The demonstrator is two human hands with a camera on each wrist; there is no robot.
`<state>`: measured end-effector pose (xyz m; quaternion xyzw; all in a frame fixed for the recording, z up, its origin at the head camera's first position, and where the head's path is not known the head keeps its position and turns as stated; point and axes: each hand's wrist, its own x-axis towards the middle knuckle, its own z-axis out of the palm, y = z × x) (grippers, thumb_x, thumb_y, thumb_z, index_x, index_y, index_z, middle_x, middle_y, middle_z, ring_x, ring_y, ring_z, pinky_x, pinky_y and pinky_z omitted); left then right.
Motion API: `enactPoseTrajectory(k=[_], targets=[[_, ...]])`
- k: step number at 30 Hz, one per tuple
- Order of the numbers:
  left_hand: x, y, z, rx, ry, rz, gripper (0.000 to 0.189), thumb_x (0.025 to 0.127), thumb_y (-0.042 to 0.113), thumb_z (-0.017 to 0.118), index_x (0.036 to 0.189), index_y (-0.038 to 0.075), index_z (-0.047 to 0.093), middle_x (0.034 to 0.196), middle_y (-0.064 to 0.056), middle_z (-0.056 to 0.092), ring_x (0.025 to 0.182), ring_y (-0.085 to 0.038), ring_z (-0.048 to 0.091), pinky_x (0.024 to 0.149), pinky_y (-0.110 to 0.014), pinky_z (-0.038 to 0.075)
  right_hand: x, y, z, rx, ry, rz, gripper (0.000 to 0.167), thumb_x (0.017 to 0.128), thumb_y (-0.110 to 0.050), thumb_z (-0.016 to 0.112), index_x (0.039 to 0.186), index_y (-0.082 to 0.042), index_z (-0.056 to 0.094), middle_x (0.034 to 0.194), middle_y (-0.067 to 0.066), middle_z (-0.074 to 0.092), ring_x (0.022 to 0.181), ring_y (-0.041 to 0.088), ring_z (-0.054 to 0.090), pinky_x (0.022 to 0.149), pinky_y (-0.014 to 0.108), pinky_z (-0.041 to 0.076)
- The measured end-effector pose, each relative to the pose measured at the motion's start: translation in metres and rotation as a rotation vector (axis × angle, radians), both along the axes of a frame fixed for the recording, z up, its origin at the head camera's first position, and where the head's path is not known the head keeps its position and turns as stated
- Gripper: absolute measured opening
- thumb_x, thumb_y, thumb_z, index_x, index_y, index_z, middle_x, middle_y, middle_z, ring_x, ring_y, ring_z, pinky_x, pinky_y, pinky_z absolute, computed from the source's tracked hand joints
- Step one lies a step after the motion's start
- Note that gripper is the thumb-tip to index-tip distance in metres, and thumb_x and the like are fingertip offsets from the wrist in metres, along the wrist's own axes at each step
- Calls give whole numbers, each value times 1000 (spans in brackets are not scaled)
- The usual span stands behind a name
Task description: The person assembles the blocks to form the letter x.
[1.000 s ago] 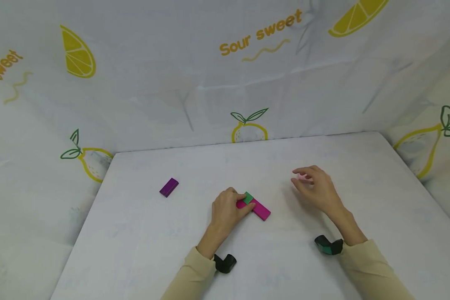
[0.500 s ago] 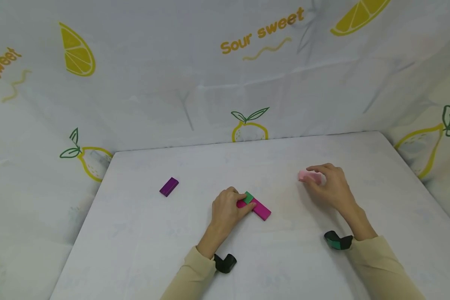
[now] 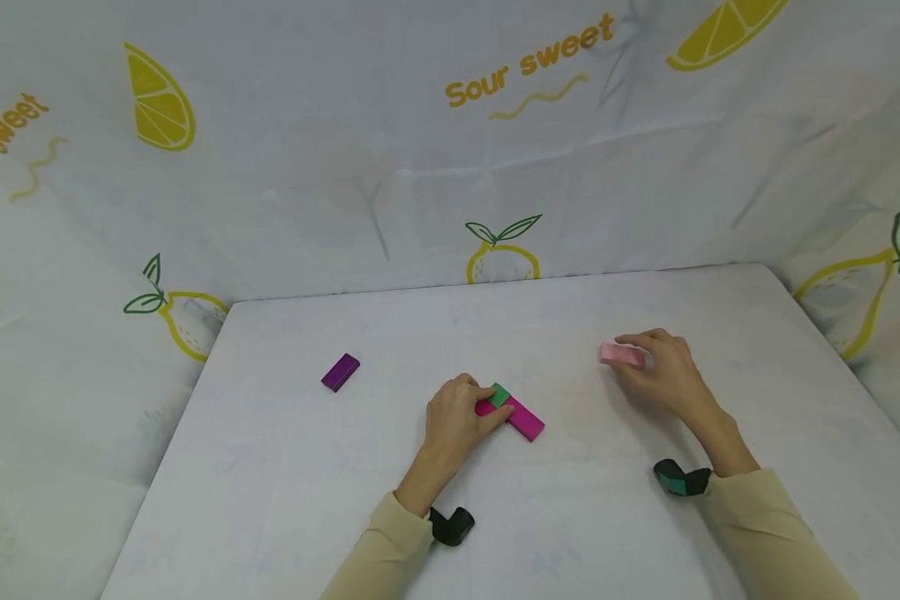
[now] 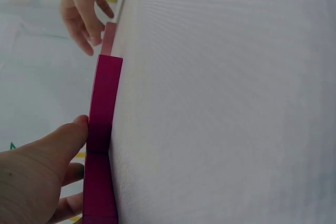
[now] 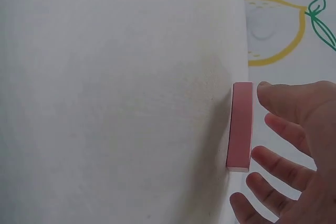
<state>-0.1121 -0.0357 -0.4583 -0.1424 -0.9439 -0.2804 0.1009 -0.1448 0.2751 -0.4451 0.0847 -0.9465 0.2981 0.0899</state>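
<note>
Pink block (image 5: 240, 127) beside parted, seemingly empty fingers (image 5: 281, 165) of right hand (image 3: 669, 379); magenta blocks (image 4: 104, 106) pinched in left hand (image 3: 452, 421)

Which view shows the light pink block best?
Right wrist: the light pink block looks largest, its long side unblocked. Head shows it small, near the right hand; left wrist only partly, behind the magenta block.

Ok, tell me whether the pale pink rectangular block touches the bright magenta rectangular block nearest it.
Apart. The head view shows white tabletop between the pale pink block and the bright magenta block; the left wrist view merely lines them up.
</note>
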Motion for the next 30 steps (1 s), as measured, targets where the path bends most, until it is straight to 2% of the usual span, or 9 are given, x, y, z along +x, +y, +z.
enactPoseTrajectory(k=[7, 11, 16, 30], targets=[[-1, 0, -2, -2, -13, 5, 37, 78, 38, 89, 103, 12, 83, 86, -3, 74, 67, -10, 58, 51, -13, 35, -2, 0, -5, 17, -4, 16, 38, 84, -8, 78, 118, 7, 69, 115, 37, 62, 101, 51, 54, 76, 44, 40], [0, 0, -2, -5, -12, 7, 37, 78, 38, 89, 103, 12, 83, 85, -3, 74, 67, -10, 57, 51, -12, 35, -3, -1, -7, 21, 5, 22, 37, 85, -4, 76, 118, 9, 69, 114, 38, 62, 102, 53, 53, 79, 51, 41], [-1, 0, -1, 0, -11, 9, 37, 78, 38, 90, 103, 12, 83, 85, -3, 74, 67, -10, 57, 52, -13, 35, -3, -4, -6, 16, -32, 9, 36, 88, -2, 72, 122, 10, 66, 117, 40, 58, 107, 56, 49, 86, 62, 40], [0, 0, 1, 1, -13, 7, 37, 78, 38, 90, 103, 12, 83, 82, -3, 74, 65, -8, 55, 50, -13, 33, -4, -8, -5, 15, -154, -36, 37, 93, -3, 67, 128, 8, 63, 124, 38, 53, 114, 54, 40, 87, 66, 42]])
